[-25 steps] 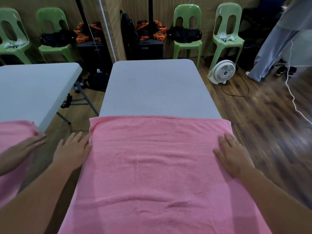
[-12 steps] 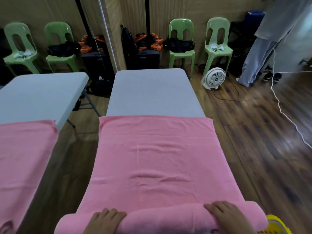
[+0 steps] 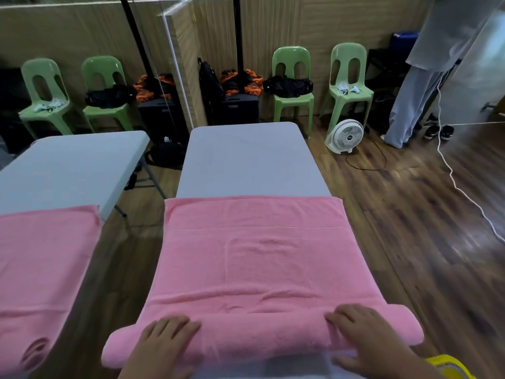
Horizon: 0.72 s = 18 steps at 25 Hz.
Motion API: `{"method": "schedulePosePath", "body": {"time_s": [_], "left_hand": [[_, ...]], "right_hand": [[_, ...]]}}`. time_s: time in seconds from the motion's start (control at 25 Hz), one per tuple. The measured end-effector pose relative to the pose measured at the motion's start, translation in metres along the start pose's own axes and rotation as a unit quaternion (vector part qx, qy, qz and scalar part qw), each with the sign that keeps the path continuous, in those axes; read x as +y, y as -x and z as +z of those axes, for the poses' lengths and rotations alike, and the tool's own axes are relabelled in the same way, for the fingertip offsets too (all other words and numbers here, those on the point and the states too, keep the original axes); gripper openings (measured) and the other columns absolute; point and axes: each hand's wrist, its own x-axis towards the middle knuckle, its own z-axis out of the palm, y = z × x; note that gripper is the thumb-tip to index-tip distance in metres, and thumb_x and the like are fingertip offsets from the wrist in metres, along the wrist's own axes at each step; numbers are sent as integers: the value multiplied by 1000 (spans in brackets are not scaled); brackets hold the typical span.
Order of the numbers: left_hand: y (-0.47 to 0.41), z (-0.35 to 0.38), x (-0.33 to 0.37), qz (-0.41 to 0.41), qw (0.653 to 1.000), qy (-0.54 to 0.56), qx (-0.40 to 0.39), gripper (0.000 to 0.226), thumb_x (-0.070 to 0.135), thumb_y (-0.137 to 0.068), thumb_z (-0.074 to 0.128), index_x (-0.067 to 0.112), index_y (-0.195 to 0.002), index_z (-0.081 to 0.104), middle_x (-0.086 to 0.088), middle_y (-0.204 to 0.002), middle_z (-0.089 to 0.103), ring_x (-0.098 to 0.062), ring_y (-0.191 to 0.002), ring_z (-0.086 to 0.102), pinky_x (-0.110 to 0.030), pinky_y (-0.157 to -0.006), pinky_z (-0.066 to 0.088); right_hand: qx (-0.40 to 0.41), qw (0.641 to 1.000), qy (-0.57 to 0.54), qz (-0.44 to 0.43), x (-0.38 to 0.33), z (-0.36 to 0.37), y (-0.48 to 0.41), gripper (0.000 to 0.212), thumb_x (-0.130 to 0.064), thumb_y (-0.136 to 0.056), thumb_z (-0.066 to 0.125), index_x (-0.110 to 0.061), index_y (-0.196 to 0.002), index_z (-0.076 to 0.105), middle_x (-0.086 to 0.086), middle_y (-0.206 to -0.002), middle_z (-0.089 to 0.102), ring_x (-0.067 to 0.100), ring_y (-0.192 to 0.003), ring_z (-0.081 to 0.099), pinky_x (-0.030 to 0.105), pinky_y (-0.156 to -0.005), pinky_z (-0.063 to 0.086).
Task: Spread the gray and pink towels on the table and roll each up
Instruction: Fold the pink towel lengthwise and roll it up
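Pink towel near end rolled; left hand, right hand flat on roll, fingers spread, ungripping

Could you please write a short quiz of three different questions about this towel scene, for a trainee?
1. True or false: the pink towel is already rolled along its whole length.
2. Where do the left hand and the right hand rest? A) on the bare far part of the table B) on the rolled near end of the towel C) on the white fan
3. Fill in: the chairs by the wall are ____ in colour.

Key: 1. false, only the near end is rolled; the rest lies flat. 2. B. 3. green.
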Motion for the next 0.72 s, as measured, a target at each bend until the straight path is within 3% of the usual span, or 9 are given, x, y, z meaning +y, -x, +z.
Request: {"method": "schedulePosePath", "body": {"time_s": [0.08,0.16,0.28,0.4,0.48,0.56,0.64,0.72], "left_hand": [[4,8,0,-14,1000,6,3,75,53,-42,60,40,-116,62,13,-102,65,-14,-87,63,-29,-81,36],[0,5,4,-11,999,8,30,62,50,-45,57,42,-106,56,18,-89,63,-9,-80,58,-27,-72,39],[-2,-3,10,2,999,-28,45,44,51,-50,55,43,-93,54,23,-75,61,-3,-75,48,-24,-57,42],[-10,-9,6,-22,997,-40,69,39,47,-63,55,42,-101,51,16,-77,64,-11,-71,60,-30,-55,40],[-14,-14,5,-41,994,-22,100,35,45,-72,54,39,-107,57,14,-93,64,-14,-80,60,-31,-62,41],[-8,-13,6,-31,995,-13,94,44,54,-70,58,36,-110,63,11,-108,62,-15,-95,56,-35,-79,41],[-1,-4,3,-31,998,-38,42,68,63,-56,59,37,-119,62,7,-118,61,-17,-105,55,-41,-91,37],[-2,5,2,-66,997,-46,4,77,54,-50,63,42,-125,56,5,-121,60,-21,-106,58,-45,-94,41]], "right_hand": [[-10,1000,5,11,-5,15,9,78,-61,-43,67,-31,-115,62,-9,-99,66,15,-83,66,34,-68,57],[-17,999,-1,31,-3,19,7,71,-48,-34,70,-37,-102,55,-13,-84,63,17,-70,64,34,-57,52],[-49,995,23,78,5,-8,-3,48,-53,-54,58,-38,-99,58,-15,-89,65,14,-85,62,38,-71,45],[-101,988,-27,113,18,-28,-22,52,-55,-66,38,-36,-109,59,-12,-107,65,15,-100,58,35,-80,45],[-34,993,-14,114,16,-32,-27,46,-50,-71,35,-35,-105,61,-10,-104,63,18,-94,60,38,-79,48],[23,998,-3,64,11,-18,-16,39,-48,-69,49,-35,-103,62,-9,-102,63,20,-89,63,41,-76,52],[16,998,43,45,1,1,-2,62,-59,-59,57,-31,-113,65,-8,-111,64,19,-97,63,44,-83,53],[15,996,60,71,-4,22,1,76,-58,-53,65,-27,-122,63,-5,-117,65,22,-102,63,47,-91,43]]}}
